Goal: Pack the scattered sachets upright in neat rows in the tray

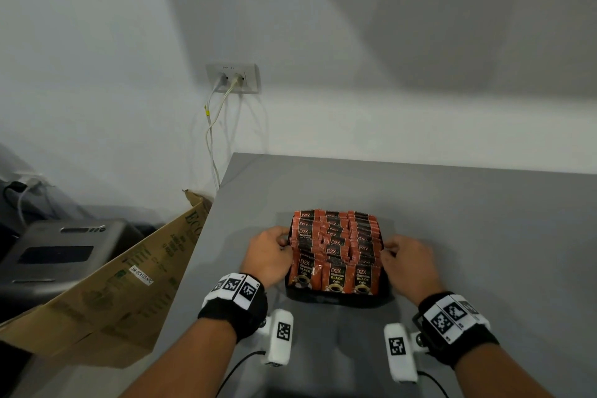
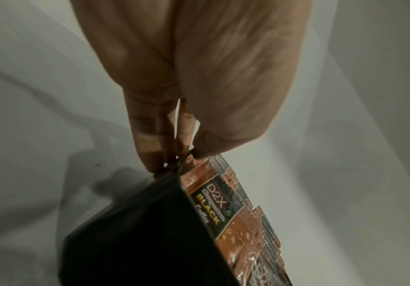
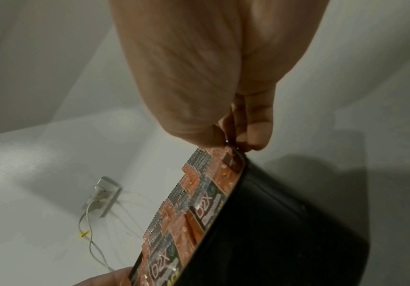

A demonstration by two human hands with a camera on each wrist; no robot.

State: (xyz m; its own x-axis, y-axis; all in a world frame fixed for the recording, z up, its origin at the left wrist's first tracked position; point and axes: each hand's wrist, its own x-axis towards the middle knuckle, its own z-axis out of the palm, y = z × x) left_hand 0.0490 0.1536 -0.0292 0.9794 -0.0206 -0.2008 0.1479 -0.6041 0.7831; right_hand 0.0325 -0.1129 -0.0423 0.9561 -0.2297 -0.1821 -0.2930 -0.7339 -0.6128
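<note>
Both forearms reach in from the bottom of the head view, each wearing a black wrist strap with white coded markers and a white camera pod. Ahead of them the left hand (image 1: pixel 269 255) grips the left rim of a black tray (image 1: pixel 336 297), and the right hand (image 1: pixel 408 263) grips the right rim; the wrist views show each thumb inside the rim against the packets and the fingers (image 2: pixel 147 147) curled down the outer wall, so both hands are clamped on the tray from opposite sides. That tray sits on the grey counter (image 1: pixel 468 223), near its front and towards the left edge. Orange and black coffee sachets (image 1: pixel 336 245) labelled D2X Black Coffee fill it, standing upright in three rows from front to back, tops serrated, the front ones facing the wearer. Whether the tray rests on the counter or is lifted clear of it cannot be told. Left of the counter leans a brown cardboard box (image 1: pixel 106 297), with a grey appliance (image 1: pixel 61 255) behind it. On the white wall above, a socket plate (image 1: pixel 233 77) holds two plugs whose white cables (image 1: pixel 211 136) hang down behind the counter.
</note>
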